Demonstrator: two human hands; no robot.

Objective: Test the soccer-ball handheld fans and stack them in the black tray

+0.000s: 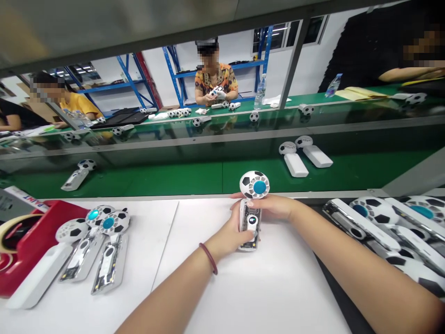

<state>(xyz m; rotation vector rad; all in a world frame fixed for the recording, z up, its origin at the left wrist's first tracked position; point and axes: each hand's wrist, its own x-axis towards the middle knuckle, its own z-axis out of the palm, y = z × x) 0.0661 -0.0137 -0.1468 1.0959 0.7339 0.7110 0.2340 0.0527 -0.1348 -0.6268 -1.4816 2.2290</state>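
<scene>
Both my hands hold a handheld fan (255,185) upright over the white work surface. Its round head has a black-and-white football pattern and a blue centre, and its clear-fronted handle shows a small lit display. My left hand (233,234) wraps the handle from the left, thumb across the front below the display. At the top of the handle, just under the head, my right hand (271,206) grips from the right with its thumb on the front. The fingers behind the handle are hidden.
Several similar fans (111,260) lie to the left, beside a red tape dispenser (45,232). More fans (375,222) are piled at the right. Ahead runs a green conveyor belt (194,178) carrying fans. Across it, a person in a patterned shirt (229,79) handles a fan.
</scene>
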